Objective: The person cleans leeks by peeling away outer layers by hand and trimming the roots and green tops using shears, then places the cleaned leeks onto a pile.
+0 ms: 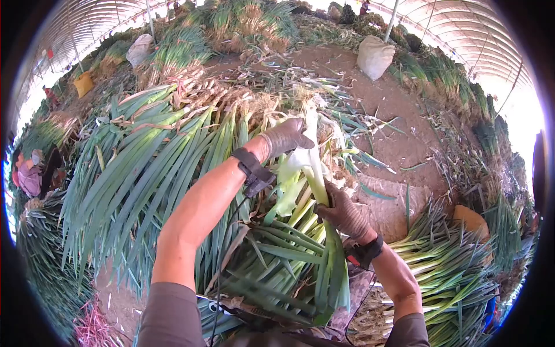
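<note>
Is a long leek (315,178), white at the far end, dark green in the near leaves (333,269); stretches out lengthwise, with a loose, pale sheath (287,194) hanging beside it.

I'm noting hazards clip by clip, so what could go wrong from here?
The stalk could bend or split, since the right hand grips it while the left hand works near its pale end. The cable hanging from the left wrist strap might snag on the long leaves below.
</note>
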Motion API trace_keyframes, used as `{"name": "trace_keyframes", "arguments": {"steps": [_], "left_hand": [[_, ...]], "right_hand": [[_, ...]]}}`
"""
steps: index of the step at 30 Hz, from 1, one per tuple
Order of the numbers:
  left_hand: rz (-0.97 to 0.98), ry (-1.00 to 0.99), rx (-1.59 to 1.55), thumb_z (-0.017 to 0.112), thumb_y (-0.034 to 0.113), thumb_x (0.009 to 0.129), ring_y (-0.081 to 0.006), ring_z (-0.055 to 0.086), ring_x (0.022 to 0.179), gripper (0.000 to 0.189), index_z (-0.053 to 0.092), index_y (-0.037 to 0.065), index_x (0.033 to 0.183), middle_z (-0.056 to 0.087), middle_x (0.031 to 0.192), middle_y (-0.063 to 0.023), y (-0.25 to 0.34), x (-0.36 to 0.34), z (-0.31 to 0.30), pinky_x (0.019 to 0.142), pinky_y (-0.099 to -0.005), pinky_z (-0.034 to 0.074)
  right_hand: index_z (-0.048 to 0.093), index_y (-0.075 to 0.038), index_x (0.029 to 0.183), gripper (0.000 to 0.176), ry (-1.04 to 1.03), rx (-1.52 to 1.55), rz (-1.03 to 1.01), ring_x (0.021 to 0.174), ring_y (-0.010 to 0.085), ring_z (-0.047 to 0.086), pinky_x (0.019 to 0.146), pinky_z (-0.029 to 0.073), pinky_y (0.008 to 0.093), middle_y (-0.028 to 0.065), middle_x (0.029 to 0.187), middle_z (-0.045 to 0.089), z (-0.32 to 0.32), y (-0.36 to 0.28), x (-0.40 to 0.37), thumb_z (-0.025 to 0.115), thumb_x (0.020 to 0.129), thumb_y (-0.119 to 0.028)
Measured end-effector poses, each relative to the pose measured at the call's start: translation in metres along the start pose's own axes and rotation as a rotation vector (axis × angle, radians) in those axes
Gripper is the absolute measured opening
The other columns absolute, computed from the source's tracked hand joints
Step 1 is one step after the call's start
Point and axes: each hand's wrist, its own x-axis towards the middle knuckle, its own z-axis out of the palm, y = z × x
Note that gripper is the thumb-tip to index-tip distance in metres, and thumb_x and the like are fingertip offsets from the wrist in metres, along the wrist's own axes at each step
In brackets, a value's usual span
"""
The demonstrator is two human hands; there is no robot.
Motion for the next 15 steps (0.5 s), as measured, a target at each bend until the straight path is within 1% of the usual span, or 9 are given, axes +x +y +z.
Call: {"name": "trace_keyframes", "arguments": {"steps": [2,4,5,6,8,10,12,14,15], "left_hand": [[-0.026,0.065,0.516,0.076,0.019,0.081,-0.0173,0.062,0.082,0.037,0.064,0.005,0.114,0.068,0.09,-0.0112,-0.005,0.001,-0.016,0.078,-0.0312,0.051],[0.068,0.139,0.445,0.069,0.032,0.085,-0.022,0.065,0.072,0.036,0.067,0.001,0.102,0.068,0.078,-0.0137,0.009,-0.016,-0.041,0.072,-0.0363,0.053],[-0.07,0.181,0.649,0.064,0.031,0.087,-0.0204,0.064,0.071,0.032,0.068,0.001,0.1,0.068,0.077,-0.0157,0.005,-0.017,-0.058,0.07,-0.0373,0.052],[0.083,0.463,0.742,0.063,0.027,0.087,-0.021,0.062,0.068,0.024,0.069,0.005,0.096,0.066,0.076,-0.0161,-0.008,-0.018,-0.067,0.068,-0.0374,0.05],[-0.096,0.492,0.525,0.06,0.024,0.086,-0.033,0.066,0.072,0.019,0.069,0.01,0.095,0.069,0.081,-0.0161,0.003,-0.025,-0.096,0.069,-0.0395,0.051],[-0.202,0.683,0.784,0.052,0.027,0.092,-0.0334,0.07,0.091,0.026,0.069,0.013,0.106,0.072,0.096,-0.0157,0.004,-0.027,-0.099,0.081,-0.0449,0.052],[-0.248,1.017,0.826,0.05,0.025,0.093,-0.0361,0.069,0.089,0.026,0.068,0.01,0.105,0.071,0.097,-0.0183,-0.032,-0.025,-0.141,0.079,-0.0479,0.052],[-0.457,1.091,0.439,0.049,0.026,0.093,-0.0383,0.069,0.086,0.029,0.065,0.004,0.103,0.07,0.097,-0.0225,-0.077,-0.049,-0.231,0.075,-0.0488,0.054],[-0.314,1.077,0.475,0.049,0.025,0.093,-0.0371,0.069,0.082,0.029,0.066,0.002,0.101,0.07,0.093,-0.0227,-0.097,-0.054,-0.237,0.072,-0.0464,0.055]], "right_hand": [[0.037,0.004,0.147,0.07,0.037,-0.114,-0.053,0.078,0.013,0.056,0.074,0.052,0.0286,0.0078,0.098,0.061,-0.001,0.004,-0.007,0.062,0.082,-0.006],[0.034,0.003,0.15,0.075,0.052,-0.215,-0.045,0.08,0.0156,0.059,0.075,0.052,0.0306,0.012,0.095,0.063,-0.002,0.0,-0.02,0.06,0.081,-0.007],[0.032,0.003,0.151,0.077,0.059,-0.231,-0.06,0.079,0.0147,0.057,0.075,0.051,0.0302,0.0123,0.094,0.062,-0.003,0.017,-0.022,0.06,0.08,-0.007],[0.032,0.003,0.151,0.077,0.055,-0.227,-0.059,0.079,0.0149,0.057,0.075,0.051,0.0301,0.0122,0.094,0.062,-0.004,0.017,-0.024,0.06,0.081,-0.007],[0.031,0.003,0.152,0.077,0.045,-0.217,-0.053,0.079,0.0151,0.056,0.075,0.051,0.0298,0.0121,0.094,0.062,-0.004,0.007,-0.031,0.06,0.081,-0.007],[0.034,0.003,0.15,0.074,0.016,-0.209,0.004,0.079,0.0146,0.056,0.074,0.051,0.0292,0.0107,0.093,0.061,-0.002,-0.023,-0.04,0.06,0.082,-0.006],[0.036,0.002,0.149,0.071,-0.018,-0.232,0.048,0.08,0.0143,0.055,0.075,0.051,0.0294,0.0094,0.093,0.06,-0.004,-0.036,-0.049,0.06,0.082,-0.007],[0.042,0.001,0.143,0.063,-0.009,-0.176,0.048,0.082,0.0136,0.058,0.074,0.052,0.0307,0.0061,0.101,0.058,-0.016,-0.015,-0.073,0.058,0.083,-0.005],[0.045,0.002,0.137,0.057,0.038,-0.164,0.023,0.076,0.0126,0.058,0.069,0.052,0.0296,0.0041,0.095,0.057,-0.023,0.001,-0.073,0.06,0.082,-0.005]]}}
